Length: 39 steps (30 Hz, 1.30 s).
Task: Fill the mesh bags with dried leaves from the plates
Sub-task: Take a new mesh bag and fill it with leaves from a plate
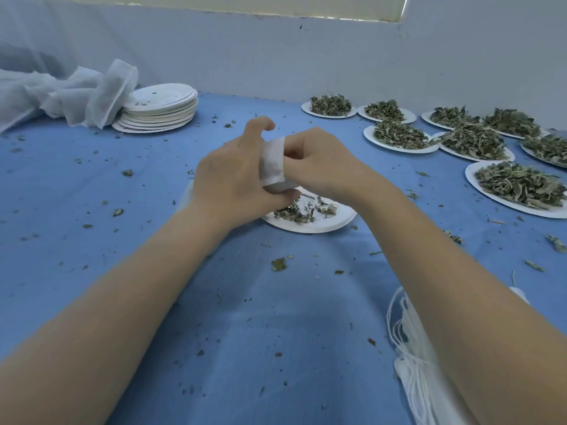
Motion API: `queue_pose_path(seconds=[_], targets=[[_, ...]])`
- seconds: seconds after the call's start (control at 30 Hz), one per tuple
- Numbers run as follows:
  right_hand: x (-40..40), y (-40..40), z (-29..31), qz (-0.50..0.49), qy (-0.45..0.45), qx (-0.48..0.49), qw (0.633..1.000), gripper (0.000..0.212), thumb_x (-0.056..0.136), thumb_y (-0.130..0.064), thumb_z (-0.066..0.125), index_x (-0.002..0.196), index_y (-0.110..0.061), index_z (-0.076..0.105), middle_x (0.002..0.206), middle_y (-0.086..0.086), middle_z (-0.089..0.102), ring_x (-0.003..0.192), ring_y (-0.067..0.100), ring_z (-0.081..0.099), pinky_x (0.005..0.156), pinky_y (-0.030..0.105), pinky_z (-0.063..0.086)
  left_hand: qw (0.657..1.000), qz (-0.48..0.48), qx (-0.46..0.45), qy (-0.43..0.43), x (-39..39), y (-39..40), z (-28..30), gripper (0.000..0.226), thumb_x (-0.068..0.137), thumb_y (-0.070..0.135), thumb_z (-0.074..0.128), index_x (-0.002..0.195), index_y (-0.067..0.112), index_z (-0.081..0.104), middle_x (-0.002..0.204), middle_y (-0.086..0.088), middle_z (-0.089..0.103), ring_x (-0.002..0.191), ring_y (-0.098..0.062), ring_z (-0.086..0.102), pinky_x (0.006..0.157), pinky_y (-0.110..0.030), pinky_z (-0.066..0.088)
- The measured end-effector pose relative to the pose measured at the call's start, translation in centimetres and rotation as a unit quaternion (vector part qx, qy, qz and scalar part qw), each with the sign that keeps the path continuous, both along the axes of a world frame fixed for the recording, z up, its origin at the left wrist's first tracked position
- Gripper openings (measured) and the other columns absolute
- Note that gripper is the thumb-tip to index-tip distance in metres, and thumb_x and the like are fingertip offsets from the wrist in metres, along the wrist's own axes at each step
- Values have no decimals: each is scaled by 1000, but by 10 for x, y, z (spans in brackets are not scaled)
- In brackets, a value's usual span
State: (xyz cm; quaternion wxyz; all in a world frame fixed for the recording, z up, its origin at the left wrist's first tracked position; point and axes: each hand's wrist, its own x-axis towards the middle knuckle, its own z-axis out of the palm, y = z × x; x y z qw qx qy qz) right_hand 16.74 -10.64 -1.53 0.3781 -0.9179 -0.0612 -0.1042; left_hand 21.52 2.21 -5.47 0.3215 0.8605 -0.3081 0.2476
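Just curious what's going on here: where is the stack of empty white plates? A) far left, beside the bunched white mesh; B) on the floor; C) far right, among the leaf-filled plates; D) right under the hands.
A: the stack of empty plates stands at the far left against the bunched white mesh, away from the leaf-filled plates on the right.

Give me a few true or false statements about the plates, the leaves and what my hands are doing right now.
1. Both hands hold a small white mesh bag above a nearly empty plate. True.
2. The stack of empty plates sits far right. False: it is far left, beside bunched white mesh fabric.
3. Several plates heaped with dried leaves sit on the right. True.
4. The table cover is spotless. False: leaf crumbs are scattered over it.
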Motion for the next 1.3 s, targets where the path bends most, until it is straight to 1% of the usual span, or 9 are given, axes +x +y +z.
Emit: queue_pose_path(seconds=[0.17,0.33,0.43,0.57,0.63,0.73,0.9,1.1,1.3], targets=[[1,-6,4,6,-18,9,1000,24,78,-6,47,88,10,63,78,28,59,62,28,48,55,30,46,998,20,33,-42,8,7,-7,55,68,32,74,117,19,53,96,1,63,82,-27,58,65,-28,35],[-2,-22,8,-24,-27,109,993,28,79,-6,51,82,-21,75,77,-5,73,84,16,69,76,37,58,998,56,39,-9,13,12,-8,44,71,33,69,111,23,53,95,3,59,82,-27,54,66,-30,36],[2,-29,4,-123,-17,-54,991,24,81,-15,52,85,-25,74,77,-9,71,77,22,67,71,36,58,996,87,15,12,17,17,-8,42,70,34,66,109,23,53,87,8,49,74,-21,43,65,-28,30],[9,-28,-11,-151,164,-320,921,27,94,-28,43,82,-10,60,89,7,62,86,29,56,62,30,45,994,104,20,25,19,20,-8,41,72,34,66,109,24,53,85,9,47,74,-21,42,65,-29,30],[13,-23,-17,-134,179,-330,917,35,98,-28,35,73,-10,52,80,6,54,81,28,52,56,27,38,994,98,33,25,19,19,-9,41,72,34,65,109,23,52,90,4,55,75,-22,44,65,-29,31],[15,-19,-15,-117,147,-240,953,34,96,-17,33,103,-8,64,92,6,59,87,25,56,66,29,43,995,88,41,19,20,19,-10,42,72,34,65,110,21,52,97,-1,60,81,-27,51,65,-29,32],[10,-29,-17,-122,130,-302,936,41,94,-5,35,129,-15,56,135,7,50,121,25,46,88,30,41,995,90,41,24,19,19,-10,40,73,32,65,109,21,53,95,-1,60,79,-27,49,65,-29,32],[9,-26,-11,-86,99,-204,970,49,87,4,35,104,-25,70,100,-3,66,88,12,59,72,22,45,994,91,43,29,21,21,-10,43,71,42,60,107,21,52,94,0,59,76,-23,46,65,-29,31],[8,-20,-13,-21,108,-239,965,54,87,6,34,107,-31,68,76,-24,50,70,0,48,48,3,36,996,81,37,20,22,22,-13,37,74,35,64,107,21,53,93,-1,60,78,-27,51,65,-31,35]])
